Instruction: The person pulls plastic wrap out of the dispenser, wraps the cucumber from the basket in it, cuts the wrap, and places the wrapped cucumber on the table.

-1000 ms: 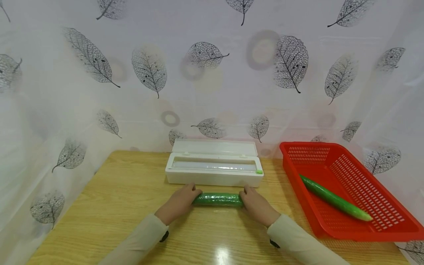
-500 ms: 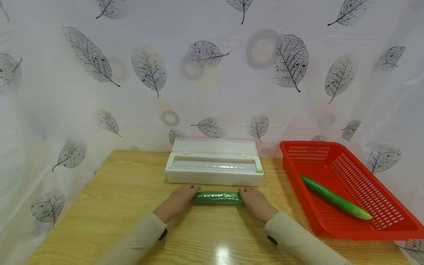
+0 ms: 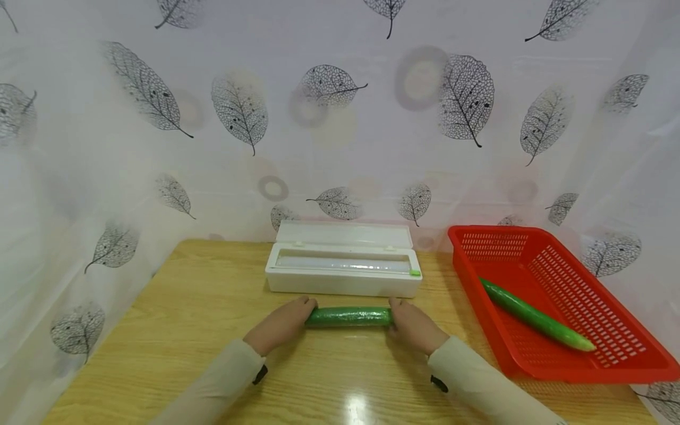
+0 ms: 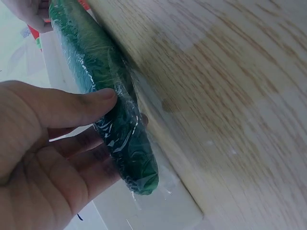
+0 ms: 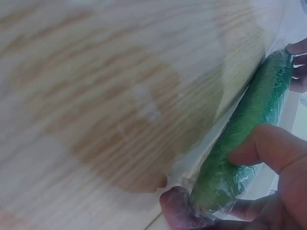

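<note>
A green cucumber (image 3: pixel 347 317) wrapped in clear plastic film lies crosswise between both hands, in front of the white film box. My left hand (image 3: pixel 284 323) holds its left end; in the left wrist view the thumb (image 4: pixel 98 103) presses on top and the fingers pass underneath. Around the right end, my right hand (image 3: pixel 417 326) grips the cucumber. The right wrist view shows that thumb (image 5: pixel 261 148) across the cucumber (image 5: pixel 249 115) and a fingertip at its end, where loose film (image 5: pixel 192 179) sticks out.
Behind the hands stands a white cling film box (image 3: pixel 342 284), its lid up and a film roll (image 3: pixel 345 264) inside. At right is a red basket (image 3: pixel 478 313) with another cucumber (image 3: pixel 536 313). A leaf-patterned curtain (image 3: pixel 345 147) hangs behind the wooden table (image 3: pixel 202 301).
The hands and wrapped cucumber stay in nearly the same place. My right hand shifted slightly left, then back right along the cucumber's end.
</note>
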A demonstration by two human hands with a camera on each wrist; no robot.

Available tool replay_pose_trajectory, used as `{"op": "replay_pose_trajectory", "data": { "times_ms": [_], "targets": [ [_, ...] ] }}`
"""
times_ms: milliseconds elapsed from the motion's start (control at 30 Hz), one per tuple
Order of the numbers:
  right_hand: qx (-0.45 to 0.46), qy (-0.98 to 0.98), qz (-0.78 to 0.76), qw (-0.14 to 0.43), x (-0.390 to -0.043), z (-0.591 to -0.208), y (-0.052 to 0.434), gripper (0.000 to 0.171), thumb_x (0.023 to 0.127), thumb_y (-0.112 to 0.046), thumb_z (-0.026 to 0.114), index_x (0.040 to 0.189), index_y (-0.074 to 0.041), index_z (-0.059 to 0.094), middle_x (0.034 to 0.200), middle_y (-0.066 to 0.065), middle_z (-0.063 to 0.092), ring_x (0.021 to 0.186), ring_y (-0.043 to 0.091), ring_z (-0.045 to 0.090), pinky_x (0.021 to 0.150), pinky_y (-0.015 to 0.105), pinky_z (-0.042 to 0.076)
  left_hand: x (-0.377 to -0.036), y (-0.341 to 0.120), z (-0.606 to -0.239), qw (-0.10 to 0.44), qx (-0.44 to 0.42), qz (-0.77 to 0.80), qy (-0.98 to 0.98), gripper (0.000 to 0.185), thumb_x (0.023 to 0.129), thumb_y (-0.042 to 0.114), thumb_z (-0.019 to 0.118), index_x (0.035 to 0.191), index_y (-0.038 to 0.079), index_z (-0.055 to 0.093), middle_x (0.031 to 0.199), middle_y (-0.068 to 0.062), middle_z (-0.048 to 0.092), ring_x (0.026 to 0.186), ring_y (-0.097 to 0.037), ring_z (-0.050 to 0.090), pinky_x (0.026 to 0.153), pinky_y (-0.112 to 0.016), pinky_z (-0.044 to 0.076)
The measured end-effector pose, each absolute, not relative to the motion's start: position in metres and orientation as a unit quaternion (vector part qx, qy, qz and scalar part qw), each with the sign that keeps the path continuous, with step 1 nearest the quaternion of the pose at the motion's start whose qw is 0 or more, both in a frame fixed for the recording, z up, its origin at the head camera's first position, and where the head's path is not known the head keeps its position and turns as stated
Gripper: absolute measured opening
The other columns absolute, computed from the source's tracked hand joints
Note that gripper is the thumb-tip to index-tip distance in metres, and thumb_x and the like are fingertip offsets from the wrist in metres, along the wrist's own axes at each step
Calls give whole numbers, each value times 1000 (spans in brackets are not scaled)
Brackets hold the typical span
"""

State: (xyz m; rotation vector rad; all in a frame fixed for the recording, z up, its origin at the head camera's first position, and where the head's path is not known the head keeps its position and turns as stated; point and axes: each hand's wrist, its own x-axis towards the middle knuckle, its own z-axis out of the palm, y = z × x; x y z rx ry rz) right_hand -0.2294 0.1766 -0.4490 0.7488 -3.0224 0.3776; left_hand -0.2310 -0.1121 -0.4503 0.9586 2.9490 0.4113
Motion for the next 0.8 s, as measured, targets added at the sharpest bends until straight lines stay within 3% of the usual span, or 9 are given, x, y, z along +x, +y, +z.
{"op": "replay_pose_trajectory", "data": {
  "times_ms": [167, 433, 600, 800],
  "targets": [
    [212, -970, 120, 1, -228, -450, 176, 34, 74, -3, 69, 97, 2, 45, 68, 12, 56, 61, 26, 56, 55, 42, 47, -231, -110, -450, 19, 288, 129, 949, 22, 92, -3, 51, 113, 3, 54, 100, -7, 61, 89, -18, 62, 77, -33, 54],
    [225, -964, 142, -17, -228, -448, 181, 18, 85, 10, 53, 101, 6, 48, 85, 20, 59, 84, 33, 61, 75, 47, 52, -230, -109, -450, 19, 286, 124, 950, 23, 93, -1, 50, 116, 4, 55, 102, -8, 61, 93, -20, 62, 79, -33, 54],
    [211, -970, 117, 1, -232, -444, 184, 9, 80, 11, 57, 82, 2, 55, 78, 17, 59, 73, 28, 59, 67, 44, 51, -230, -109, -449, 22, 279, 124, 952, 25, 93, 0, 51, 117, 4, 55, 103, -8, 61, 93, -19, 62, 79, -33, 54],
    [169, -981, 91, -18, -233, -439, 183, 6, 80, 7, 60, 78, 1, 58, 75, 13, 61, 66, 21, 56, 60, 39, 50, -230, -109, -448, 25, 279, 128, 951, 23, 93, -1, 52, 115, 4, 56, 101, -8, 61, 90, -18, 62, 76, -32, 54]
  ]
}}
